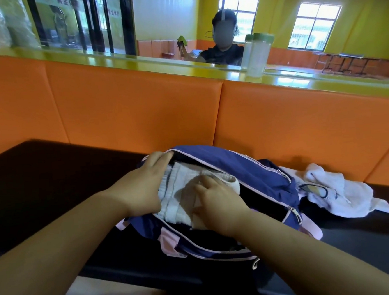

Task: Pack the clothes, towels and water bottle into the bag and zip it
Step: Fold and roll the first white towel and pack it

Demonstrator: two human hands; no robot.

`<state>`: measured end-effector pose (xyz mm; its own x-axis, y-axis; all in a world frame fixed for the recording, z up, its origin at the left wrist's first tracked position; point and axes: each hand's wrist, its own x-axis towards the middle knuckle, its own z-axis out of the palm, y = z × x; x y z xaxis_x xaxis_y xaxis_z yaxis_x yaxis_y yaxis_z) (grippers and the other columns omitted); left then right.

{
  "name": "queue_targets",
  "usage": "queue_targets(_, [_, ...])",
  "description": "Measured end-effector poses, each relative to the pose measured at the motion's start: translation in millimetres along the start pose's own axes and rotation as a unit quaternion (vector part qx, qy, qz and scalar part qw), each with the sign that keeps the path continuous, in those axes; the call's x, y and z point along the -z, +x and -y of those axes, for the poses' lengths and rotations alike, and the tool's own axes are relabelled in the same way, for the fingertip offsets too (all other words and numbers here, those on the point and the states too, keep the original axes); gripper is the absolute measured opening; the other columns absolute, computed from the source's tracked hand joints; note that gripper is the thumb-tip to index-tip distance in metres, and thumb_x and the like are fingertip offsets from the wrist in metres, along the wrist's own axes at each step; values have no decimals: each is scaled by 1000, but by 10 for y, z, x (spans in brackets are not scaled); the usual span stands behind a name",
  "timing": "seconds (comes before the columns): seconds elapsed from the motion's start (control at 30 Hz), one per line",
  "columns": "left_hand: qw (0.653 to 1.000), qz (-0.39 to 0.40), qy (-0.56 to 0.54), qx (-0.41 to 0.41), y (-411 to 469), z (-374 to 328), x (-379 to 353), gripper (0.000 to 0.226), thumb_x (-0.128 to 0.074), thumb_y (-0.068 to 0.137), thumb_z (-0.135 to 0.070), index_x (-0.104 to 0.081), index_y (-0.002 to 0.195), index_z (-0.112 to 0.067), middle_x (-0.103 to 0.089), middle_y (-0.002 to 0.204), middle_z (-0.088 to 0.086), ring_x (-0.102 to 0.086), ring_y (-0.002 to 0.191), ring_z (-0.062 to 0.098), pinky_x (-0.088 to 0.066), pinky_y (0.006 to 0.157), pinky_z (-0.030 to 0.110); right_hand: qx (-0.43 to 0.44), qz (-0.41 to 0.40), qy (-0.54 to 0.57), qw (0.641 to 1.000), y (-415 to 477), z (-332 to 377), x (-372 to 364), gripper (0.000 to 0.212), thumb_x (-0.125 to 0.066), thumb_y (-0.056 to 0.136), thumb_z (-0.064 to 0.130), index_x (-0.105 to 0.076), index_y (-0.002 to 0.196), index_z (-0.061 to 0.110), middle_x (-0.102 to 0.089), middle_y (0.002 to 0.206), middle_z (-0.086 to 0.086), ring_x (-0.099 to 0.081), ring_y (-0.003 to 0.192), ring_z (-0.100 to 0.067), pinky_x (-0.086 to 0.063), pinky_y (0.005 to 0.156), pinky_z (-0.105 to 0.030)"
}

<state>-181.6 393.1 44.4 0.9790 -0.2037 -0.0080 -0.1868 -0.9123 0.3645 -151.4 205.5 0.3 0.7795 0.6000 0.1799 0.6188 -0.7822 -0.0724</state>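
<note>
A navy bag [250, 173] with pink trim lies unzipped on the dark bench [39, 184]. A folded white towel [179, 195] sits in its mouth. My left hand [143, 187] grips the left rim of the opening and holds it wide. On the towel, my right hand [217, 204] presses down with its fingers inside the bag. A white garment [340, 188] with a printed picture lies crumpled on the bench just right of the bag. The clear water bottle [257, 54] with a green lid stands on the yellow ledge above the orange backrest.
The orange padded backrest [139, 119] runs behind the bench. A mirror above the yellow ledge [110, 60] shows a seated person's reflection and a room with windows. A second, darker item peeks out under the white garment.
</note>
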Motion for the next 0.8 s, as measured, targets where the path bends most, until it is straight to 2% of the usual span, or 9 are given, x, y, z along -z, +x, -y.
queue_targets(0.07, [1000, 3, 1, -6, 2, -18, -5, 101, -62, 71, 2, -2, 147, -27, -8, 149, -12, -43, 60, 11, -33, 46, 21, 3, 72, 3, 997, 100, -13, -26, 53, -58, 77, 38, -50, 123, 15, -44, 134, -14, -33, 130, -34, -31, 108, -49])
queue_targets(0.17, [1000, 4, -2, -10, 14, -44, -11, 102, -62, 72, 3, -1, 147, -27, -4, 151, -15, -44, 60, 9, -37, 47, 22, 27, 151, 5, 988, 236, -15, -119, 37, -43, 76, 46, -50, 101, 20, -46, 121, -15, -30, 127, -42, -23, 107, -60])
queue_targets(0.23, [1000, 9, 7, -2, 25, -50, -29, 105, -63, 71, 2, 3, 148, -27, 0, 152, -16, -44, 58, 9, -36, 45, 20, 24, 219, 28, 975, 268, 40, -189, 40, -47, 85, 38, -45, 119, 17, -34, 138, -15, -10, 138, -45, -10, 112, -60])
queue_targets(0.3, [1000, 15, 25, 3, 46, -42, -79, 107, -62, 70, 2, 7, 148, -24, -1, 152, -12, -43, 54, 12, -33, 42, 19, 36, 256, 17, 966, 257, 123, -260, 58, -46, 89, 34, -29, 141, 13, -13, 156, -13, 13, 142, -41, 7, 113, -55])
queue_targets(0.4, [999, 15, 35, 1, 74, -6, -153, 109, -62, 70, 3, 9, 148, -23, -8, 151, -3, -43, 51, 14, -34, 45, 27, 50, 260, 23, 964, 249, 156, -360, 70, -43, 90, 36, -11, 150, 18, 4, 159, -10, 23, 142, -30, 17, 113, -47])
queue_targets(0.53, [1000, 6, 9, 5, 78, -4, -122, 108, -65, 71, -1, 6, 148, -26, -2, 154, -10, -45, 52, 12, -34, 44, 23, 40, 234, 34, 971, 253, -4, -421, 76, -42, 83, 46, -11, 150, 28, 2, 160, -1, 21, 143, -20, 16, 114, -42])
queue_targets(0.67, [1000, -14, 12, -9, 60, 19, -123, 104, -66, 71, -5, 0, 148, -28, -7, 155, -8, -45, 55, 9, -34, 47, 20, 39, 145, 38, 988, 100, 2, -318, 78, -38, 73, 52, -25, 147, 30, -15, 158, -3, 3, 145, -29, 1, 116, -44])
queue_targets(0.73, [999, -30, 9, -14, 28, 40, -139, 102, -65, 70, -6, -2, 146, -33, -24, 150, -4, -49, 55, 12, -38, 49, 27, 15, 88, 33, 995, -7, -28, -243, 70, -45, 78, 55, -33, 142, 29, -28, 152, -6, -10, 142, -33, -11, 114, -47])
queue_targets(0.8, [999, -46, 10, -7, -6, 68, -154, 99, -64, 72, -6, 0, 141, -37, -51, 126, 4, -56, 55, 19, -42, 49, 37, -10, 69, 26, 997, -116, -76, -188, 66, -47, 85, 59, -34, 140, 25, -30, 150, -6, -16, 140, -31, -15, 113, -44])
